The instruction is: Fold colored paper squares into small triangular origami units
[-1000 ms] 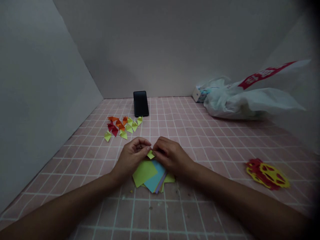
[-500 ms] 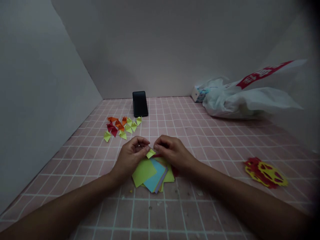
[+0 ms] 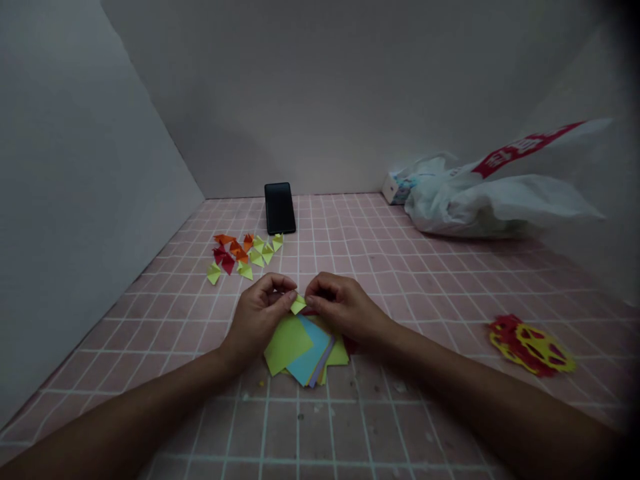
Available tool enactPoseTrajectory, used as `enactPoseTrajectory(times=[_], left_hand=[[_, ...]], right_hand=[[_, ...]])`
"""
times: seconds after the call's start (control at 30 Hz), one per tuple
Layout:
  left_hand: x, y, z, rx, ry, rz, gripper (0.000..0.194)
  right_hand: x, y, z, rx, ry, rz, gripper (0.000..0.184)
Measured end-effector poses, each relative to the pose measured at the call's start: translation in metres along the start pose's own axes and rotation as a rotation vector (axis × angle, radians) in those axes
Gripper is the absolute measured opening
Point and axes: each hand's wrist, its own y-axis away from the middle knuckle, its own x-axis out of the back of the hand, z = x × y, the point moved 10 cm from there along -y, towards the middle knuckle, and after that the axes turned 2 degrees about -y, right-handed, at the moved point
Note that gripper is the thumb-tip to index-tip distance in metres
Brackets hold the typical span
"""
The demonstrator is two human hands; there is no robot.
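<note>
Between my two hands is a small folded piece of yellow paper (image 3: 299,305). My left hand (image 3: 260,313) pinches its left side between thumb and fingers. The fingertips of my right hand (image 3: 345,307) are pinched together at its right edge. Below the hands lies a fanned pile of square paper sheets (image 3: 310,350) in yellow, blue, purple and other colours; my right hand covers part of it. Farther back on the left sit several small folded paper pieces (image 3: 240,253) in yellow, orange and red.
A black phone (image 3: 280,208) leans upright near the back wall. At the back right lie a white plastic bag (image 3: 470,207) and a small patterned box (image 3: 395,189). Red and yellow cut-out shapes (image 3: 533,347) rest on the right of the pink tiled-pattern surface (image 3: 320,433).
My right hand's fingertips have come a little left and closed onto the folded yellow paper's edge. The paper has shifted slightly left and up.
</note>
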Motion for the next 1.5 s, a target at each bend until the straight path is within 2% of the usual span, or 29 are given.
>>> enactPoseTrajectory(times=[0.13,0.33,0.53,0.7,0.83,0.97,1.2,1.5], left_hand=[[0.005,-0.002,-0.005,0.015,0.057,0.037,0.018],[0.003,-0.003,-0.016,0.1,0.203,0.036,0.021],[-0.003,0.0,-0.022,0.188,0.344,0.035,0.026],[-0.002,0.002,-0.018,0.178,0.36,0.065,0.025],[0.005,0.001,-0.011,0.102,0.338,0.112,0.024],[0.006,0.0,-0.002,0.009,0.219,0.087,0.019],[0.004,0.005,0.013,-0.121,-0.043,0.047,0.009],[0.003,0.006,0.018,-0.142,-0.08,0.052,0.008]], right_hand=[[0.002,0.0,-0.009,0.096,0.059,0.003,0.01],[-0.003,0.008,-0.031,0.337,0.279,0.003,0.008],[-0.006,0.014,-0.039,0.445,0.428,0.04,0.01],[-0.007,0.018,-0.045,0.502,0.514,0.071,0.014],[0.0,0.018,-0.046,0.482,0.451,0.115,0.014],[0.015,0.013,-0.039,0.363,0.293,0.196,0.012],[0.008,0.005,-0.017,0.166,0.093,0.095,0.01],[0.005,0.004,-0.017,0.171,0.063,0.072,0.01]])
